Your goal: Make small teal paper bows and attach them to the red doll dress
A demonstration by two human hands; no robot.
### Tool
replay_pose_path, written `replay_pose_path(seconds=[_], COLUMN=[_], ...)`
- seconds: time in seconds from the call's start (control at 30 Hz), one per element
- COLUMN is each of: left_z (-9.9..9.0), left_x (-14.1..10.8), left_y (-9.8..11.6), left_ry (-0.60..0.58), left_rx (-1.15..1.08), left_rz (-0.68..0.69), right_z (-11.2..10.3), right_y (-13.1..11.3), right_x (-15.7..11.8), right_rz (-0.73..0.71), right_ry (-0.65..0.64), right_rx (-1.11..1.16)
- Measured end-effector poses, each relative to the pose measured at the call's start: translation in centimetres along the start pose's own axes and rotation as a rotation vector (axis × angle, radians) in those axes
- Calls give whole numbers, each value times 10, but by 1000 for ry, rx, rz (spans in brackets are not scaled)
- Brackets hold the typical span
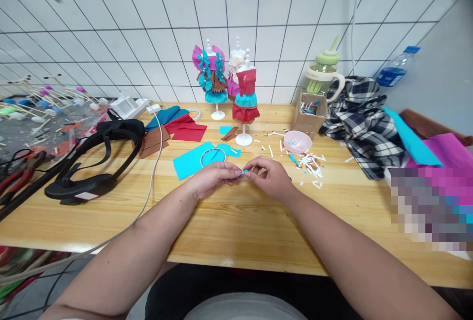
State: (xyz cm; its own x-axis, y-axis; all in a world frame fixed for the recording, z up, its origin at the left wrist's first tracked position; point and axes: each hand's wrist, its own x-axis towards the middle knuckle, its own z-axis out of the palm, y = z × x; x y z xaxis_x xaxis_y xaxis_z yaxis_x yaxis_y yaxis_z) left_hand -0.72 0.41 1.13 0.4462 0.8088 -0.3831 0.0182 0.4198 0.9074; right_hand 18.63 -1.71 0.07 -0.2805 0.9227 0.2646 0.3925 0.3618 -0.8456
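Note:
A tiny piece of turquoise crepe paper (pixel 243 173) is pinched between my two hands above the front middle of the table. My left hand (pixel 220 177) closes thumb and fingers on its left side. From the right, my right hand (pixel 269 176) grips it with the fingertips; most of the piece is hidden by the fingers. Just beyond my left hand lies a turquoise paper sheet (pixel 186 161) with a roll of tape (pixel 213 149) on it. Behind my hands a small dress-form stand (pixel 245 98) wears a red and turquoise paper dress.
Another decorated dress form (pixel 212 76) stands near the tiled wall. White paper scraps (pixel 312 165) lie beside a pink bowl (pixel 297 142). A cardboard box (pixel 309 115), drink cup (pixel 325 76) and checked cloth (pixel 351 118) are at right. A black headset (pixel 107 162) and white cable (pixel 153 177) occupy the left.

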Motion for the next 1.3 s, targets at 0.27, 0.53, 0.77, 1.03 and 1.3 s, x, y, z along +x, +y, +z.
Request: replay_pose_path(seconds=[0.27, 0.53, 0.77, 1.03, 1.3], left_z=[-1, 0, 1, 6, 0], left_x=[0, -4, -5, -7, -3], left_y=[-1, 1, 4, 6, 0], left_ry=[36, 12, -9, 169, 283], left_rx=[487, 334, 509, 860, 851], left_rz=[184, 135, 201, 531, 490], right_z=[0, -2, -4, 0, -42], right_y=[-2, -4, -2, 0, -1], right_x=[1, 2, 4, 4, 4], right_rz=[89, 126, 246, 259, 255], right_ry=[26, -16, -62, -10, 46], right_rx=[-59, 195, 225, 157, -637])
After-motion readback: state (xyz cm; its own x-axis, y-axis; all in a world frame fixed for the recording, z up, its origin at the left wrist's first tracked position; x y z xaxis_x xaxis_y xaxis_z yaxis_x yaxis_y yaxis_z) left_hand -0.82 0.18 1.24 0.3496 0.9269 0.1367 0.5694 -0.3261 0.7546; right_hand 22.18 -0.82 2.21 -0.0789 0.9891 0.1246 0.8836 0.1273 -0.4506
